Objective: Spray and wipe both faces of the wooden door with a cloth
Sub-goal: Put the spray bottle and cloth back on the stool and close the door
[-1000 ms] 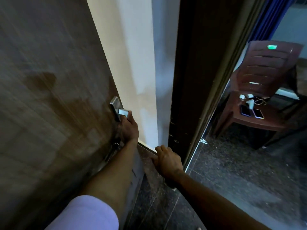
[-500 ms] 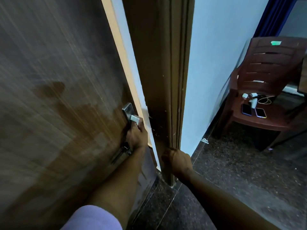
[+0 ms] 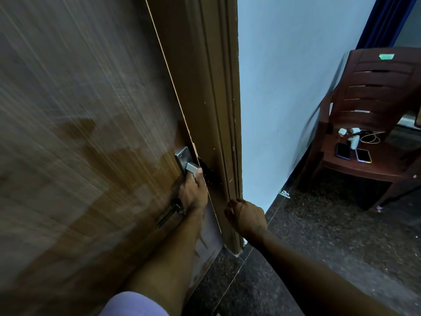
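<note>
Brown chair [image 3: 373, 92] holds two phones [image 3: 343, 151] (cables [image 3: 371, 137] behind), near pale wall [image 3: 284, 87].

Swings wooden door [image 3: 79, 133] almost shut onto door frame [image 3: 205, 87]. Narrows gap from a wide opening showing pale wall to a thin bright line. Carries left hand [image 3: 193, 192], on handle [image 3: 191, 166], across to the frame. Shifts right hand [image 3: 247, 217] from the frame's inner edge to its outer moulding.

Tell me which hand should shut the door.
Left. The left hand grips the handle on the door; the right hand is curled beside the frame, holding nothing, off the door.
</note>
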### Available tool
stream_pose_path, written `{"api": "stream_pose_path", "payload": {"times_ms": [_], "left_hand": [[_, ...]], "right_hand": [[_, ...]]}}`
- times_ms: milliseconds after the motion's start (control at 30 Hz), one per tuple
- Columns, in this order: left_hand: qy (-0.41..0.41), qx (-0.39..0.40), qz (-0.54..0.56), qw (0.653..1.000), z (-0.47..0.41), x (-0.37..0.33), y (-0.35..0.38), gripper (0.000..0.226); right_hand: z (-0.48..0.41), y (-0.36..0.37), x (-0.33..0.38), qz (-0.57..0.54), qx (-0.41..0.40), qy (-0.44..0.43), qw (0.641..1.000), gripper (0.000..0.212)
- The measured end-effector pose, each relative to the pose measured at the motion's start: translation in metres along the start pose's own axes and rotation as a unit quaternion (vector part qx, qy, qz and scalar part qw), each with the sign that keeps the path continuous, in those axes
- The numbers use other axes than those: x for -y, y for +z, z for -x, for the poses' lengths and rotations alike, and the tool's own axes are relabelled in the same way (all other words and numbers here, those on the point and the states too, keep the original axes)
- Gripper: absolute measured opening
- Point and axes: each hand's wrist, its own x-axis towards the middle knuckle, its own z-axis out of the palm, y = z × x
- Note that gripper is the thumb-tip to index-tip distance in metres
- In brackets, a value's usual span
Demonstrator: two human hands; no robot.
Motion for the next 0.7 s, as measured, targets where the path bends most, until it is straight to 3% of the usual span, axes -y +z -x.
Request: {"api": "stream_pose_path", "payload": {"times_ms": [167, 400, 700], "left_hand": [[0.006, -0.008, 0.002, 1.000, 0.005, 0.001, 0.002, 0.060], [-0.012, 0.014, -0.010, 1.000, 0.022, -0.008, 0.003, 0.049], [-0.009, 0.013, -0.049, 0.999, 0.021, -0.009, 0.001, 0.063]], "right_hand": [[-0.003, 0.000, -0.002, -0.005, -0.014, -0.009, 1.000, 0.033], [-0.001, -0.003, -0.004, 0.003, -0.008, -0.019, 1.000, 0.035], [0.005, -0.005, -0.006, 0.001, 0.004, -0.030, 1.000, 0.034]]}}
